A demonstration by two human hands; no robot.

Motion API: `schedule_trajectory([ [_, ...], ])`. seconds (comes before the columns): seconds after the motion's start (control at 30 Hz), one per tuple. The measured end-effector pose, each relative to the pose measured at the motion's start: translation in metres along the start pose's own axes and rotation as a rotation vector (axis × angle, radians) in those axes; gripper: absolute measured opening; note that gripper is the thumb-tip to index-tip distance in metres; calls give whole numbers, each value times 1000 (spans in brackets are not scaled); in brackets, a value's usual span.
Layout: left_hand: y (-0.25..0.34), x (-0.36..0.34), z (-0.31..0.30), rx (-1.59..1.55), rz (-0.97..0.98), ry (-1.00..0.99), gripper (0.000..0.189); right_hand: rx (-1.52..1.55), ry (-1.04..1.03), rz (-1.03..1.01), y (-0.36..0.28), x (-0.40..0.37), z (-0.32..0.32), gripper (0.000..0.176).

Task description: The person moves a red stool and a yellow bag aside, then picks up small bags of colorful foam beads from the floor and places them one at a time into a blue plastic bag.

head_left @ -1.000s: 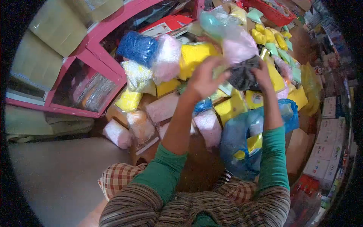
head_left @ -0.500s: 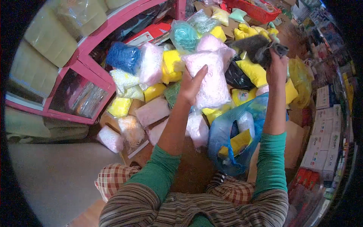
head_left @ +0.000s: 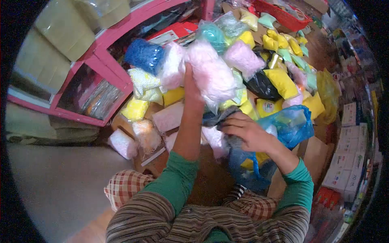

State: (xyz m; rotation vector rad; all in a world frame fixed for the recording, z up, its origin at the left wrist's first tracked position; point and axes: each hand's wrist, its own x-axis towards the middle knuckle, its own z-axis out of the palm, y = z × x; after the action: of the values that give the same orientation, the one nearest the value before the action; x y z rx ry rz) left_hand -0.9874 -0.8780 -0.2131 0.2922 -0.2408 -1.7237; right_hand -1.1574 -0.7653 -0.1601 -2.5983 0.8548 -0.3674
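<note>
My left hand (head_left: 190, 86) is raised and grips a soft pink packet (head_left: 211, 75) against the top of a heap of plastic packets. Lower down, my right hand (head_left: 248, 132) is closed on a dark grey packet (head_left: 219, 118), right beside the mouth of a blue plastic bag (head_left: 291, 124). That bag sits in front of my knees with a yellow packet (head_left: 248, 163) showing inside it. A black packet (head_left: 262, 86) lies in the heap just above my right hand.
The heap holds several packets, among them a blue one (head_left: 145, 55) and a yellow one (head_left: 282, 82). A pink cabinet with glass doors (head_left: 106, 67) stands at the left. A red basket (head_left: 285, 13) is at the back, stacked boxes (head_left: 349, 133) at the right, grey floor (head_left: 60, 182) at the left.
My right hand has brought the grey packet down from high over the heap to the blue bag's mouth. My left hand has lifted the pink packet higher.
</note>
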Motion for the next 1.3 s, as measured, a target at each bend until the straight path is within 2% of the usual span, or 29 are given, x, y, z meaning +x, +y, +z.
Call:
schedule_trajectory([
  [0.03, 10, 2, -2, 6, 14, 1, 53, 144, 80, -6, 4, -4, 1, 37],
  [0.1, 18, 5, -3, 73, 126, -77, 52, 387, 485, 151, 2, -9, -31, 44],
  [0.13, 11, 17, -30, -65, 33, -135, 54, 462, 717, 347, 6, -12, -40, 44],
  [0.17, -3, 20, -51, -65, 28, -135, 54, 532, 959, 552, 10, -12, -47, 45],
  [0.23, -34, 26, -70, -271, -102, -218, 55, 596, 1003, 297, -8, 7, -63, 59],
  [0.27, -42, 9, -46, -247, -158, -216, 52, 539, 902, 239, -5, 8, -52, 65],
  [0.3, -45, 8, -42, -243, -172, -219, 52, 491, 783, 323, -11, 13, -40, 64],
  [0.33, -58, 8, -33, -249, -202, -257, 51, 252, 707, 210, -18, 22, -26, 68],
  [0.37, -64, 0, -29, -253, -234, -293, 51, 92, 578, -13, -19, 29, -25, 71],
  [0.43, -62, -25, -29, -251, -308, -362, 51, -212, 489, 91, -40, 35, -12, 74],
  [0.53, -59, -51, -24, -268, -413, -471, 50, -309, 435, 168, -40, 35, -17, 75],
  [0.63, -57, -31, -8, -284, -520, -580, 50, -382, 409, 222, -33, 35, -35, 73],
  [0.7, -57, -37, -2, -302, -591, -647, 49, -359, 489, 237, -24, 35, -45, 51],
  [0.73, -53, -26, 2, -316, -624, -679, 49, -361, 495, 251, -15, 35, -49, 51],
  [0.8, -69, -23, 13, -348, -686, -737, 49, -237, 681, 245, 11, 34, -53, 55],
  [0.83, -55, -20, 12, -362, -714, -769, 49, -176, 777, 237, 26, 34, -54, 59],
  [0.9, -55, -36, 16, -391, -768, -835, 48, -297, 890, 398, 73, 25, -49, 37],
  [0.97, -63, -16, 29, -414, -817, -898, 48, 645, 794, 939, 81, 7, -64, 34],
  [1.03, -53, -13, 26, -418, -834, -931, 48, 1038, 1025, 905, 85, 1, -60, 39],
  [1.1, -44, -14, 12, -378, -946, -513, 43, 1072, 1037, 935, 86, 2, -60, 44],
  [1.13, -48, -21, 15, -387, -940, -515, 43, 1126, 1005, 853, 84, 3, -61, 45],
  [1.23, -63, -59, 52, -218, -541, -216, 42, 1223, 865, 694, 65, 19, -58, 47],
  [1.3, -68, -74, 66, -93, -277, -20, 41, 921, 672, 616, 66, 25, -44, 43],
])
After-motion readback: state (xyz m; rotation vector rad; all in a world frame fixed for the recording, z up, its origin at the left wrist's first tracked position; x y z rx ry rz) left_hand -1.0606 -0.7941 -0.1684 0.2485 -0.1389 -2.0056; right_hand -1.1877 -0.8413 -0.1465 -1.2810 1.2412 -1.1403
